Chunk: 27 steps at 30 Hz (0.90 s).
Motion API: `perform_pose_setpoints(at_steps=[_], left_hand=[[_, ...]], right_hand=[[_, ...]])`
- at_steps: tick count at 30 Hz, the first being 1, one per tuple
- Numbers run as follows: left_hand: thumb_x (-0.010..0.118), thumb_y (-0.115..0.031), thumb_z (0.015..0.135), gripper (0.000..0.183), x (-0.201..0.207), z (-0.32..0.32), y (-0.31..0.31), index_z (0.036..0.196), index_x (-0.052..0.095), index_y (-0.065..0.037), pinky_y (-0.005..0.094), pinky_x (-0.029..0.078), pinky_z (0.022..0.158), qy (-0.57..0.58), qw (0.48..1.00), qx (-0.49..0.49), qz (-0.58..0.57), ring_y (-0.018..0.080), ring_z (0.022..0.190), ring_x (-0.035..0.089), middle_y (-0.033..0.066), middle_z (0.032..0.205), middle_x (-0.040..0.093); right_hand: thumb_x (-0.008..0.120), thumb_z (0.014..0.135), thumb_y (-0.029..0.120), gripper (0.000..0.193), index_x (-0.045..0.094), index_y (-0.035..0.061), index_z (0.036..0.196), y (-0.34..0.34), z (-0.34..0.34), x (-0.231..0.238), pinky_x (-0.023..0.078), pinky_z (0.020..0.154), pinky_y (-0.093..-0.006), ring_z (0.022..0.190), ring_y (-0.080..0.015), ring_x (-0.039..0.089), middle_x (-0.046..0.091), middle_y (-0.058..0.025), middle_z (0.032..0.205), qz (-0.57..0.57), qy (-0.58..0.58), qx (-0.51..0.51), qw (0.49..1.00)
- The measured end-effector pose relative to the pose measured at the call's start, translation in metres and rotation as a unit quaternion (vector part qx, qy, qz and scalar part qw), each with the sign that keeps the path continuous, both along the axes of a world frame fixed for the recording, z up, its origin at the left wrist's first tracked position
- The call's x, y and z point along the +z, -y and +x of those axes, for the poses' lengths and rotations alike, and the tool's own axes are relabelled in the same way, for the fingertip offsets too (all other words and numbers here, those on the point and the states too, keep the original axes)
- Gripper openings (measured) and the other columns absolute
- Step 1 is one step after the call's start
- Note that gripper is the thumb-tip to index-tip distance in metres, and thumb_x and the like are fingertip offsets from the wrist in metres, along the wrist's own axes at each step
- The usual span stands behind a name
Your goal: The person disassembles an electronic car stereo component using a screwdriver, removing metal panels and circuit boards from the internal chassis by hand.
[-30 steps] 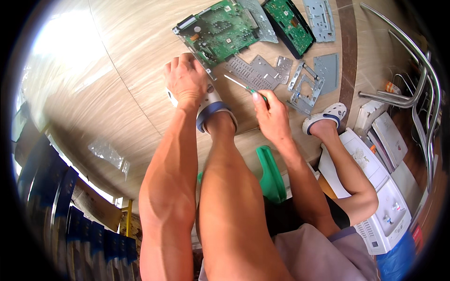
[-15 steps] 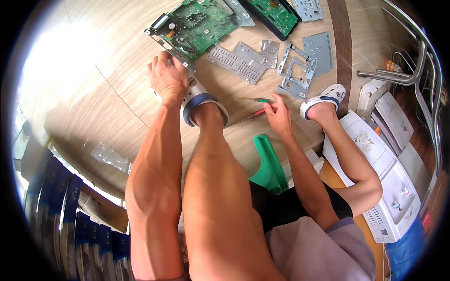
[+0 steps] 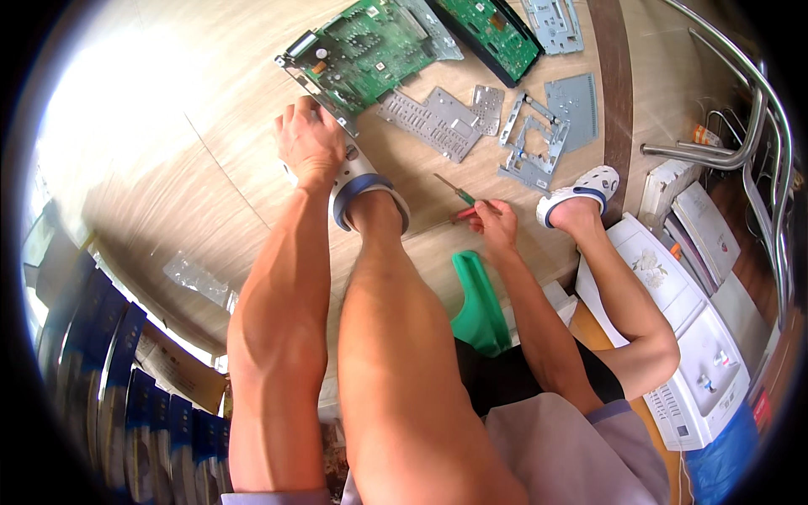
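My left hand [image 3: 310,141] is closed at the near corner of a green circuit board [image 3: 370,61] with a metal edge bracket, its fingertips partly hidden there. Below that wrist is a white clog with a blue strap [image 3: 362,181] on my foot. Farther right, the fingers of my right hand [image 3: 495,223] are pinched together at two screwdriver handles. The green-handled screwdriver [image 3: 465,197] points its shaft up and left; the red-handled screwdriver [image 3: 464,215] lies just below it. Whether both are gripped, I cannot tell.
Perforated grey metal plates [image 3: 438,124] and a cut-out metal bracket [image 3: 534,143] lie on the wooden-look floor. Behind them is a black-framed green board [image 3: 492,38]. A green plastic piece [image 3: 481,303] is near my lap, a white appliance [image 3: 673,311] at right, and blue boxes [image 3: 118,353] at left.
My right hand has drawn slightly down and closed at the screwdriver handles. The green-handled screwdriver has swung, its handle now lower. My left hand remains at the circuit board's corner.
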<state>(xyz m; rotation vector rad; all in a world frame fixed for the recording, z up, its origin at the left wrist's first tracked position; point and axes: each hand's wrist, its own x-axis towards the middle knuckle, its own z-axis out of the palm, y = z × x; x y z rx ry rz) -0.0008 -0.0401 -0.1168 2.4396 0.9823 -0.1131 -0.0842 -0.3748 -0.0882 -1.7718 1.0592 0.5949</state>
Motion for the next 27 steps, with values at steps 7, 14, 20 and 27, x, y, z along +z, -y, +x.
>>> perform_pose_setpoints(at_steps=[7, 14, 20, 27], left_hand=[[0.059, -0.023, 0.088, 0.017, 0.004, -0.002, 0.001, 0.093, 0.071, -0.011, 0.0439, 0.047, 0.094, 0.003, 1.0, 0.022, -0.006, 0.0347, 0.105, 0.057, 0.0114, 0.103, 0.068], [0.059, -0.023, 0.089, 0.019, 0.0, -0.001, 0.003, 0.097, 0.069, -0.01, 0.0445, 0.046, 0.095, -0.005, 1.0, 0.011, -0.023, 0.0347, 0.107, 0.056, 0.011, 0.104, 0.067], [0.059, -0.03, 0.09, 0.024, 0.016, -0.006, -0.002, 0.099, 0.067, -0.01, 0.0461, 0.046, 0.092, 0.051, 0.996, -0.066, 0.026, 0.0355, 0.105, 0.055, 0.0102, 0.106, 0.066], [0.06, -0.034, 0.091, 0.026, 0.039, 0.004, -0.001, 0.098, 0.067, -0.01, 0.0464, 0.046, 0.092, -0.037, 0.997, -0.047, -0.054, 0.0366, 0.106, 0.055, 0.0116, 0.105, 0.066]], right_hand=[[0.073, 0.092, 0.019, 0.027, 0.071, -0.004, 0.104, 0.01, 0.059, 0.124, 0.049, 0.063, -0.0252, 0.07, -0.009, 0.06, 0.067, -0.0031, 0.081, 0.084, -0.031, 0.287, 0.954], [0.062, 0.101, 0.028, 0.034, 0.058, -0.0026, 0.115, -0.048, 0.138, 0.201, 0.055, 0.065, -0.0278, 0.081, -0.0206, 0.07, 0.069, -0.0187, 0.101, 0.175, 0.34, 0.194, 0.903], [0.062, 0.1, 0.027, 0.039, 0.053, -0.0029, 0.123, -0.141, 0.144, 0.171, 0.062, 0.077, -0.0331, 0.099, -0.029, 0.072, 0.065, -0.0236, 0.122, 0.113, 0.454, 0.287, 0.836], [0.081, 0.083, 0.007, 0.042, 0.061, -0.0054, 0.118, -0.173, 0.102, 0.127, 0.061, 0.078, -0.0342, 0.096, -0.0311, 0.073, 0.071, -0.0206, 0.111, -0.064, 0.536, 0.443, 0.716]])
